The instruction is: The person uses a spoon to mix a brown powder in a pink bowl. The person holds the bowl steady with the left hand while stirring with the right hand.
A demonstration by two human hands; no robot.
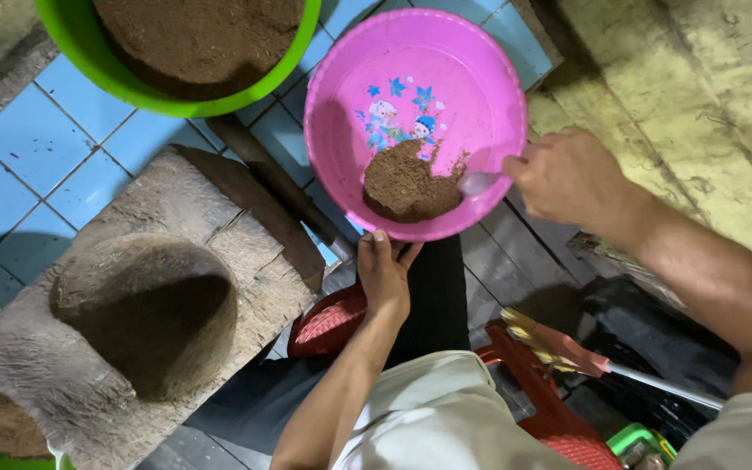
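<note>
1. The pink basin (446, 78) is the landmark: it is tilted toward the camera, and a small heap of brown powder (406, 184) lies in its lower part, just under the printed cartoon figures. Most of the basin's inside is bare, so by my judgement only a small share of powder sits in it so far.
2. The right hand (567, 178) is at the basin's right rim, fingers closed around the handle of a spoon (479, 182) whose bowl touches the edge of the heap; whether the spoon carries powder is hard to tell, since it looks blurred.
3. The left hand (385, 274) grips the basin's lower rim, thumb and fingers curled over it, steadying the tilt.
4. Up and left of the basin stands a green tub (89, 52) filled nearly level with the same brown powder, seemingly the bulk of the material.
5. Lower left of the basin lies a wooden mortar block (150, 305) with a round hollow, resting on the blue tiled floor (54, 130).
</note>
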